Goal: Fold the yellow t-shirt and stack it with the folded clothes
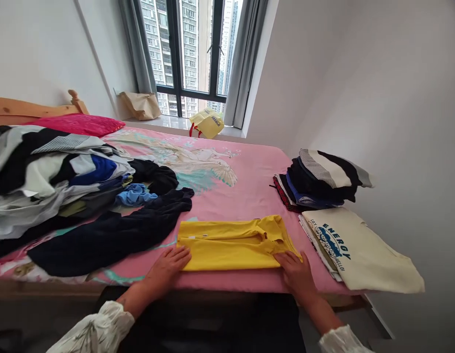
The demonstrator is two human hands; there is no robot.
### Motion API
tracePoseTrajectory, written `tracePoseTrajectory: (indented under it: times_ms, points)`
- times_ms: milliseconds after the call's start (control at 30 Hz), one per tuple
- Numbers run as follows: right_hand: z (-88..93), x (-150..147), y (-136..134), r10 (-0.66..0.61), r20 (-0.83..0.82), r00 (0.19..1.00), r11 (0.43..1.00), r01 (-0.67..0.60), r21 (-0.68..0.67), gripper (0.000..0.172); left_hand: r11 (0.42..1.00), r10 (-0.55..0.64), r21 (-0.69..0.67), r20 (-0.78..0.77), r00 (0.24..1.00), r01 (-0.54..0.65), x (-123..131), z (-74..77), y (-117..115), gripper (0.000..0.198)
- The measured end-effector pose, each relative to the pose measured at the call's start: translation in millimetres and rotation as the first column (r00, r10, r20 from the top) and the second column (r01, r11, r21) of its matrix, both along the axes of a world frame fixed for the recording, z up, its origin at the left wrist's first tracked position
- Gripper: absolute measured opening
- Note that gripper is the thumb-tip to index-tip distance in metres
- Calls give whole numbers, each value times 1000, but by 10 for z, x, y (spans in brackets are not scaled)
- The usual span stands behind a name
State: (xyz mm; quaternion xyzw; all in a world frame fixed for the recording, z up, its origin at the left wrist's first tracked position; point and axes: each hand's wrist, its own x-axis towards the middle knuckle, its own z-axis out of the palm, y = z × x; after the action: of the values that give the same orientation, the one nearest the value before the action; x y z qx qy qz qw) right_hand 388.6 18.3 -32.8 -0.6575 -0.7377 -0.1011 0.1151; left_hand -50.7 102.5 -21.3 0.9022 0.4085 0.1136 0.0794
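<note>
A yellow shirt [227, 252] lies folded into a long strip near the front edge of the bed, its collar end to the right. My left hand [172, 262] rests flat on the strip's left end, fingers stretched out over the cloth. At the collar end, my right hand [295, 269] presses on the front corner with its fingers extended and its thumb apart. Neither hand is closed around the fabric. A dark navy garment [117, 235] lies loose to the left of the shirt. On the right is a stack topped by a cream printed T-shirt [370, 250].
A large heap of loose clothes [65, 171] covers the bed's left side. Behind the cream T-shirt stands a second folded stack [323, 176], close to the wall. Farther back are a red pillow [80, 125], a paper bag [141, 105] and a yellow bag [208, 122] by the window.
</note>
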Motion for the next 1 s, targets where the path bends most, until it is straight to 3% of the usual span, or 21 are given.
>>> tracePoseTrajectory:
  times_ms: [100,167,300,400,567,667,767,900,1000]
  points:
    - [-28,-182,-268,16,-55,998,999,-14,52,49,999,24,-26,98,995,-22,-213,-44,-312,39]
    - [61,-436,-268,59,-143,988,995,-46,93,44,992,123,-30,207,971,-119,-234,-33,-334,34]
    - [341,-1172,60,245,-328,912,969,-239,61,33,966,252,-49,372,893,-253,-88,9,-98,31]
    - [418,-1545,408,251,-285,925,963,-268,-22,34,960,272,-56,418,867,-274,9,-16,106,30]
    - [300,-1521,824,142,-123,982,981,-156,-115,33,916,400,-143,399,825,-376,-6,-128,338,32]
    - [249,-1551,889,171,-132,976,975,-187,-119,25,884,466,-243,396,791,-399,-56,-172,444,34]
    - [229,-1788,890,213,-173,962,963,-237,-131,20,879,469,-294,396,789,-375,-119,-195,520,32]
    - [227,-2166,944,134,-210,968,967,-174,-186,18,906,415,-291,469,780,-307,-174,-195,484,32]
    - [245,-2301,1022,125,-259,958,959,-184,-218,18,923,383,-196,512,769,-330,-154,-185,304,25]
